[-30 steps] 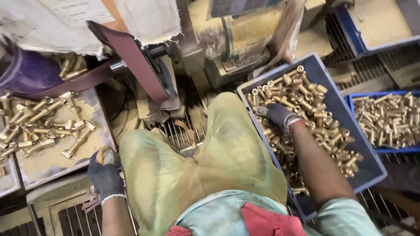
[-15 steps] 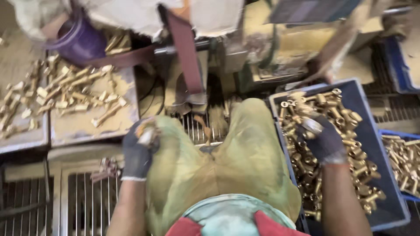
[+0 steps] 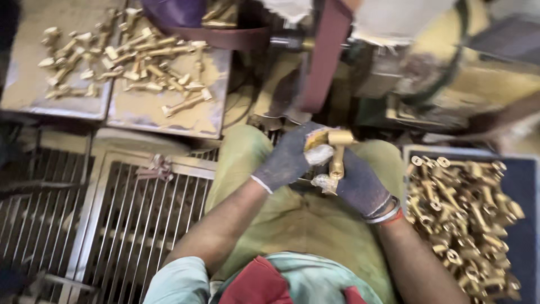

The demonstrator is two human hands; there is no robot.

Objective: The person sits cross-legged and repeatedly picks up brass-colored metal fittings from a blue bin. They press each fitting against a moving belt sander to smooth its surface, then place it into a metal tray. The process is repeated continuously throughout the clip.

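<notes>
Two gloved hands [image 3: 323, 169] together around one brass fitting [image 3: 336, 153], above lap.

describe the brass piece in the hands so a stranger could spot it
Look above the green apron, where both gloved hands meet. The brass fitting stands between the left hand and right hand: unlike the heaped ones, it is alone and held.

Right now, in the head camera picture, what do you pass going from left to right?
Metal floor grate → left hand → brass fitting held by both hands → right hand → blue bin of brass parts.
</notes>
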